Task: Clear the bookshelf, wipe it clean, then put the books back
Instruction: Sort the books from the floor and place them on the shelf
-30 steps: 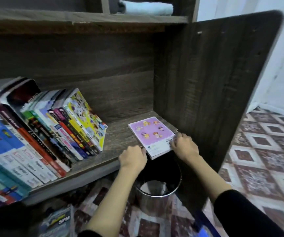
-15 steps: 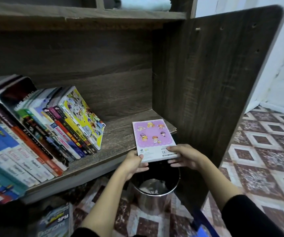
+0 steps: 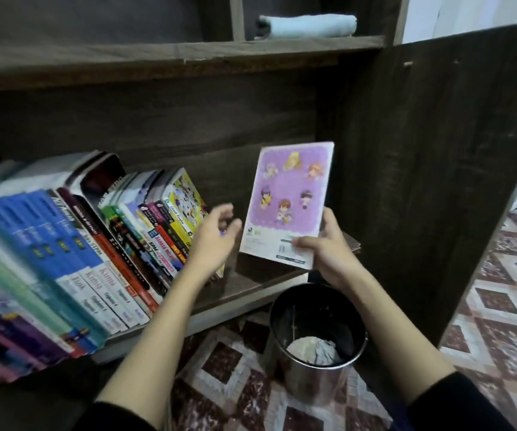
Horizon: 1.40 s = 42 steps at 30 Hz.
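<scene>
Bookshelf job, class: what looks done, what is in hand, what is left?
Done, seemingly: books lean in a row on the shelf, and the cloth lies folded above. In hand: the right hand grips a purple book upright; the left hand is open by the row. Left: probably standing that book beside the row.

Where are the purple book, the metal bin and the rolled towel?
purple book (image 3: 291,197): head view, middle of its cover.
metal bin (image 3: 310,384): head view, outer wall.
rolled towel (image 3: 307,26): head view, its middle.
</scene>
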{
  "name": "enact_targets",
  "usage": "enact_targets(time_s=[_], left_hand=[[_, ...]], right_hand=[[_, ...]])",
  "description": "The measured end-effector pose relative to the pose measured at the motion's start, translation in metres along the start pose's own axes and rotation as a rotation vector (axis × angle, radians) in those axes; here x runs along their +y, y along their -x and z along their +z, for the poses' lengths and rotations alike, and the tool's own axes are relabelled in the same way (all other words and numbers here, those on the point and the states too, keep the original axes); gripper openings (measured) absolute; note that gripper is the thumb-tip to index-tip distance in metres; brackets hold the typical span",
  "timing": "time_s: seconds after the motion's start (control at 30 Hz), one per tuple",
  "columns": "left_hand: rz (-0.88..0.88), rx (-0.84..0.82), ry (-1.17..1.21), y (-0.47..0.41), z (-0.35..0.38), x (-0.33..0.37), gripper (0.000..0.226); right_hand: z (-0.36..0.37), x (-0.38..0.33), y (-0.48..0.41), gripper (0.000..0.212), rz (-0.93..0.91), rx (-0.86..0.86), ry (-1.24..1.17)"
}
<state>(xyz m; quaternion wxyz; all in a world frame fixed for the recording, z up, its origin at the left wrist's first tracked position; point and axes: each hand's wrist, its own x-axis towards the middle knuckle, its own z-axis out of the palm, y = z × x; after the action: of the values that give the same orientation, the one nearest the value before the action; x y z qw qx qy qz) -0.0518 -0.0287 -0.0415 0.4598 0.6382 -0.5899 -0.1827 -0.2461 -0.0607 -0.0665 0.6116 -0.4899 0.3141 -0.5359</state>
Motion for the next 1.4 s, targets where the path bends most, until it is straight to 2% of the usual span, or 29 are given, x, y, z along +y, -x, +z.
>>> enact_targets(time_s=[0.07, 0.13, 0.23, 0.33, 0.5, 0.63, 0.77, 0.8, 0.93, 1.1, 1.4], left_hand=[[0.154, 0.162, -0.023, -0.010, -0.019, 0.013, 0.047], [0.248, 0.236, -0.052, -0.018, -0.035, 0.023, 0.059], [0.308, 0.139, -0.150, -0.021, -0.054, 0.027, 0.083], [0.288, 0.053, -0.348, -0.014, -0.068, 0.020, 0.091], [0.185, 0.049, -0.696, 0.003, -0.089, 0.008, 0.082], [0.231, 0.019, -0.923, -0.005, -0.091, -0.007, 0.092], [0.275, 0.032, -0.931, -0.008, -0.092, -0.011, 0.092], [0.283, 0.008, -0.921, -0.009, -0.094, -0.011, 0.093], [0.285, -0.049, -0.942, -0.015, -0.101, -0.015, 0.085], [0.269, 0.100, -0.919, -0.016, -0.089, -0.016, 0.078], [0.246, 0.261, -0.938, -0.022, -0.075, -0.024, 0.070]], right_hand=[[0.025, 0.007, -0.002, 0.057, -0.124, 0.018, 0.245], [0.047, 0.023, -0.002, 0.056, -0.226, 0.043, 0.454], [0.076, 0.056, 0.003, 0.058, -0.308, 0.056, 0.613], [0.103, 0.084, 0.007, 0.064, -0.299, -0.041, 0.705], [0.115, 0.101, -0.003, 0.070, -0.215, -0.160, 0.747], [0.107, 0.107, -0.022, 0.079, -0.125, -0.245, 0.711], [0.088, 0.102, -0.030, 0.095, -0.032, -0.432, 0.693], [0.082, 0.101, -0.032, 0.093, -0.012, -0.460, 0.699], [0.069, 0.105, -0.032, 0.061, 0.043, -0.387, 0.703], [0.078, 0.116, -0.036, 0.063, -0.007, -0.298, 0.863], [0.090, 0.111, -0.048, 0.062, 0.038, -0.286, 1.148]])
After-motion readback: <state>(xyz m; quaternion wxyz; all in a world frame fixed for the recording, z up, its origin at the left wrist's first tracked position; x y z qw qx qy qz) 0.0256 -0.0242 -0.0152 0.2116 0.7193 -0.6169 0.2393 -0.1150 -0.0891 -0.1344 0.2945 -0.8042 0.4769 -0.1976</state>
